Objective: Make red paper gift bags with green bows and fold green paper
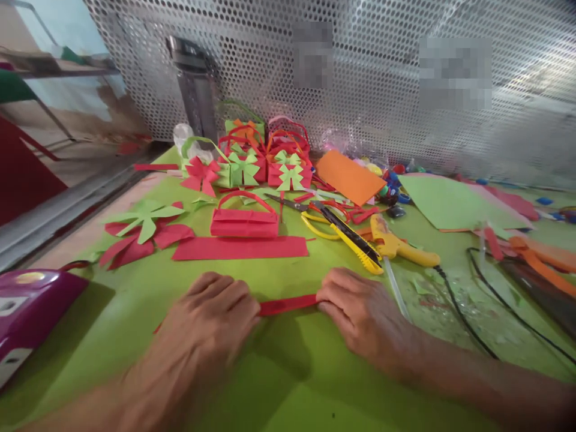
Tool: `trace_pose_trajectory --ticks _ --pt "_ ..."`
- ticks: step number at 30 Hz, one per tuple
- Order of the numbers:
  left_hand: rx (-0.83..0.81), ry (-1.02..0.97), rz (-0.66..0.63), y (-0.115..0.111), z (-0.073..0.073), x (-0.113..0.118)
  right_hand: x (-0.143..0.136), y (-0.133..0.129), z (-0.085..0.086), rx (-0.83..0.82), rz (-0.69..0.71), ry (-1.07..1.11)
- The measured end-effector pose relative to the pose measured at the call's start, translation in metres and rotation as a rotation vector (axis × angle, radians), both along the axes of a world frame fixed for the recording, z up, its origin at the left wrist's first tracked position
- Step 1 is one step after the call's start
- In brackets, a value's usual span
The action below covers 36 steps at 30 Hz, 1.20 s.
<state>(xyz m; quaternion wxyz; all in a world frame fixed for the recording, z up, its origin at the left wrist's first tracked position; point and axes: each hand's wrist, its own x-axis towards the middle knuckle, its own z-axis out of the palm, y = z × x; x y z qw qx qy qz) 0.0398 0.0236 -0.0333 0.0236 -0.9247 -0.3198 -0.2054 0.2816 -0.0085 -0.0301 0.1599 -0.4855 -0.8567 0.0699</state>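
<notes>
A narrow red paper strip (288,305) is stretched between my two hands above the green tabletop (288,378). My left hand (211,315) is closed on its left part, and a small red tip shows beyond that hand's far side. At the strip's right end, my right hand (360,306) pinches it between thumb and fingers. Just beyond my hands lies a flat red paper band (243,248). Behind that band sits a small red paper handbag (244,223) with a curved handle.
Scissors (315,225), a yellow utility knife (353,240) and a yellow glue gun (400,243) with a cord lie right of centre. Several finished paper bags (265,162) and a bottle (195,90) stand at the back. A purple device (40,306) is at left.
</notes>
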Motion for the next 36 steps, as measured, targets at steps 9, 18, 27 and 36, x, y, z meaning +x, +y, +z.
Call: trace_pose_trajectory --ticks 9,18,27,36 --pt "-0.130 -0.095 0.093 0.007 0.003 -0.006 0.001 0.002 0.009 -0.150 -0.136 0.136" --pt "-0.102 -0.009 0.147 0.010 0.005 -0.003 -0.003 0.005 0.008 -0.122 -0.193 0.101" --pt "0.070 0.135 0.146 0.007 0.012 0.003 -0.004 0.011 0.008 -0.163 -0.222 0.048" --pt "0.058 0.161 0.151 -0.002 0.018 0.005 -0.004 0.011 0.013 -0.216 -0.214 -0.044"
